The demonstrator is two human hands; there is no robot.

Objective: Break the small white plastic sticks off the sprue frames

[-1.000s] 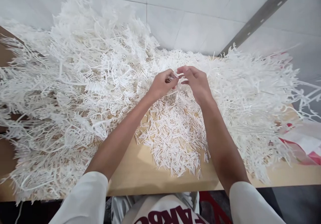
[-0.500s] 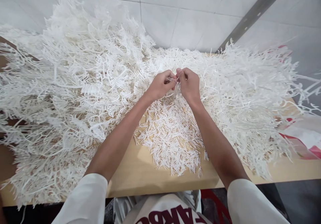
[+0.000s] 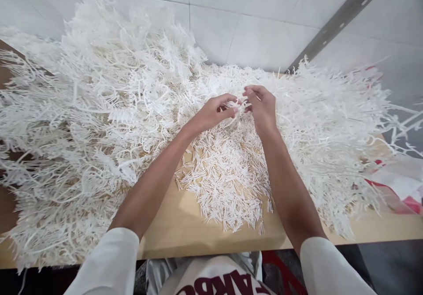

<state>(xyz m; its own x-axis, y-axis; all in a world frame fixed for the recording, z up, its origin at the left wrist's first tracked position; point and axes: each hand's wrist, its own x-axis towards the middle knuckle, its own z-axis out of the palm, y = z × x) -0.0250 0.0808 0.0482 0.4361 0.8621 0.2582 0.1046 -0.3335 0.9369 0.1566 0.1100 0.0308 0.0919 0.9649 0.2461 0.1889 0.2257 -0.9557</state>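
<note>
My left hand (image 3: 218,112) is closed around a small bunch of thin white plastic sprigs (image 3: 235,104), whose fine ends poke out between thumb and fingers. Just to its right, my right hand (image 3: 261,105) has its fingers bent and slightly apart, close to the tips of that bunch. Whether the right fingers touch a strand is hard to make out. Below both hands spreads a pile of short white forked plastic bits (image 3: 231,176) on the wooden table (image 3: 178,224).
A tall heap of white branching plastic strands (image 3: 115,87) covers the left side. Another heap (image 3: 324,132) lies on the right, beside a white and red plastic bag (image 3: 399,184). Behind stand a tiled wall (image 3: 218,26) and a slanting metal bar (image 3: 337,26).
My hands were together at the fingertips; the right hand has drawn away to the right and its fingers have loosened. The left hand keeps its bunch. The view has shifted slightly.
</note>
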